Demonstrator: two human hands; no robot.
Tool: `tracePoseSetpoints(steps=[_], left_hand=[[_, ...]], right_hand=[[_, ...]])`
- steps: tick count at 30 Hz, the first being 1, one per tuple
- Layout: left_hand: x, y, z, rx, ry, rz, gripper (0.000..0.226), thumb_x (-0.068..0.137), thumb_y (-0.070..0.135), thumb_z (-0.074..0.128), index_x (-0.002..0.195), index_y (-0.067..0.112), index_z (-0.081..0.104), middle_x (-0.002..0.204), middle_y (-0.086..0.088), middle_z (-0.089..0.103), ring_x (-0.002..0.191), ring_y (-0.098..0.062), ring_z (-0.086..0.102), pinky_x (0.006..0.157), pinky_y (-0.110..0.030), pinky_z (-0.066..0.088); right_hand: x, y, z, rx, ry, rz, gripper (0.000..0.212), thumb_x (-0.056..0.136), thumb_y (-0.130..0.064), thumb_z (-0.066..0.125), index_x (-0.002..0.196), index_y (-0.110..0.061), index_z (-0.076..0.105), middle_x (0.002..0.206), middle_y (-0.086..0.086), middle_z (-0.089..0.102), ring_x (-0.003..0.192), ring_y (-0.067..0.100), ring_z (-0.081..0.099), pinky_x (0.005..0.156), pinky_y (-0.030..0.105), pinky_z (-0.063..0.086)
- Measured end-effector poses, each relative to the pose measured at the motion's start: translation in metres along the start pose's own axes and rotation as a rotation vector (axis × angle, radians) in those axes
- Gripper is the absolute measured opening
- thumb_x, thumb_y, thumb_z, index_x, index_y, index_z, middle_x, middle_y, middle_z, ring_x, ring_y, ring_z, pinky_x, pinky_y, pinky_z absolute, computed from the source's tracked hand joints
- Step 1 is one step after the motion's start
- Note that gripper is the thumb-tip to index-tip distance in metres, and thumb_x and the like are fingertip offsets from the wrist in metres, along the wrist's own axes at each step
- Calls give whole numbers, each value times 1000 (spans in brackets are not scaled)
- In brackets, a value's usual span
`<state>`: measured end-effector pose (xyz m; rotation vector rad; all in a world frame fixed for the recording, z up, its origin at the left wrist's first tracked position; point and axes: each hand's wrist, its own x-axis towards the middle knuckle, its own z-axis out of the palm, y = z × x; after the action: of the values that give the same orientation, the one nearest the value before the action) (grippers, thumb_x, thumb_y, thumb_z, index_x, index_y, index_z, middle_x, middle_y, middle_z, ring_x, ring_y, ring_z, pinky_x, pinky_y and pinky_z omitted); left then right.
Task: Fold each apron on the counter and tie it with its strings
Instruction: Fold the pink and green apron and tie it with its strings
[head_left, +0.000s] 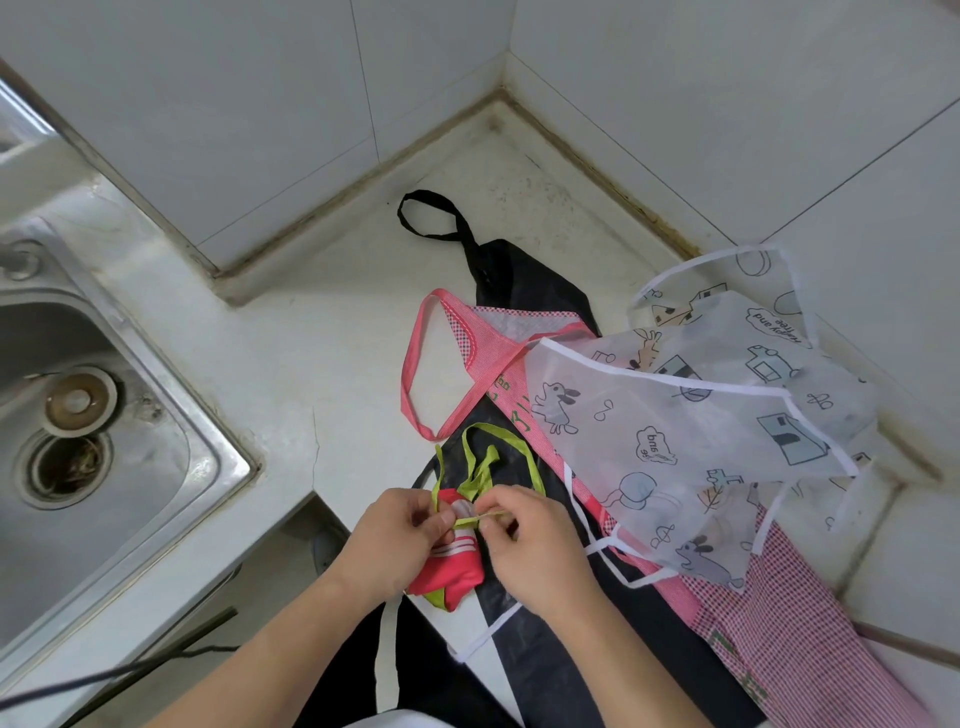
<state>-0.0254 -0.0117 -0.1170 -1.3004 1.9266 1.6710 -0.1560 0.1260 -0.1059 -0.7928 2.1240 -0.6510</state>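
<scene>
The white counter is the biggest thing here; it bends around a tiled wall corner at 12 o'clock, and its front edge steps back just left of the person's hands. At 9 o'clock a steel sink is set into it, with one round drain and one smaller round fitting above it.

I count four aprons. Three lie spread out, overlapping, from the centre toward 4 o'clock. The black apron is at the bottom, with its neck loop pointing to 12 o'clock. Over it lies the pink checked apron, whose pink neck loop rests on bare counter; green letters on it are partly covered and I cannot read them. On top is the clear printed apron, with white trim and cartoon animals and houses; one speech bubble on it reads "happy and free", upside down.

The fourth, the red apron, is folded into a small bundle at 6 o'clock, lying on the black one between both hands. Its lime-green strings loop upward from it. The left hand pinches a string against the bundle with curled fingers. The right hand pinches the string end between thumb and forefinger, pulling it sideways.

Bare counter remains between the sink and the aprons, from 10 to 12 o'clock.
</scene>
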Motion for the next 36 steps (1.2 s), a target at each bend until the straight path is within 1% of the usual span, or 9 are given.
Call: tracePoseSetpoints(steps=[3,7,9,12,18,24,28,31,36], left_hand=[[2,0,1,36,-22,38,26,101,29,67,79,18,74,77,-5,75,77,-24,72,81,-49,60],[2,-2,1,49,-41,54,20,96,29,73,79,18,71,77,-10,72,73,-24,70,78,-51,59],[0,-1,-1,-2,-18,51,13,93,27,78,91,20,67,75,-10,73,69,-20,70,77,-45,58],[-2,2,-3,-61,-26,17,27,89,25,83,102,18,61,73,-5,76,68,-15,73,73,-36,58],[-1,3,-6,21,-86,-11,27,86,18,84,101,14,62,77,-3,78,71,-21,75,81,-44,62],[-5,7,-11,44,-199,-29,28,86,24,84,104,16,64,82,-2,78,79,-17,75,80,-37,61],[-8,1,-9,117,-92,17,27,84,20,83,102,26,64,85,6,77,79,-8,74,79,-35,64],[-13,0,-6,179,-16,73,31,83,19,84,102,29,62,82,11,75,76,0,70,73,-26,62],[-18,-2,-3,180,58,162,33,86,13,80,99,31,56,82,11,74,77,-1,69,72,-27,60]], right_hand=[[-3,-5,3,-11,-118,-110,30,96,-27,68,120,-40,56,116,-25,52,110,-2,55,91,23,54],[2,-8,9,-107,-131,-164,29,97,-14,67,110,-35,51,110,-20,51,101,3,55,86,31,57],[4,-6,11,-114,-126,-156,30,96,-11,67,105,-34,49,104,-17,52,97,5,56,81,34,58],[1,-5,12,-141,-135,-218,32,96,-11,67,102,-35,46,98,-15,55,90,11,58,73,39,58],[-1,1,17,-133,-136,-249,26,95,-5,64,99,-31,58,96,-15,57,88,11,58,74,38,57],[1,9,21,-97,-83,-231,19,97,-7,63,98,-21,75,96,-14,62,88,9,63,75,34,59],[-3,7,19,-39,-75,-216,21,95,-7,69,108,-24,70,97,-16,63,91,4,64,78,23,59],[-6,6,19,-28,-48,-218,20,95,-10,70,106,-26,68,91,-15,64,89,6,63,76,25,58],[-5,8,23,-52,-38,-202,15,97,-13,68,106,-21,77,96,-17,63,91,4,63,81,24,58]])
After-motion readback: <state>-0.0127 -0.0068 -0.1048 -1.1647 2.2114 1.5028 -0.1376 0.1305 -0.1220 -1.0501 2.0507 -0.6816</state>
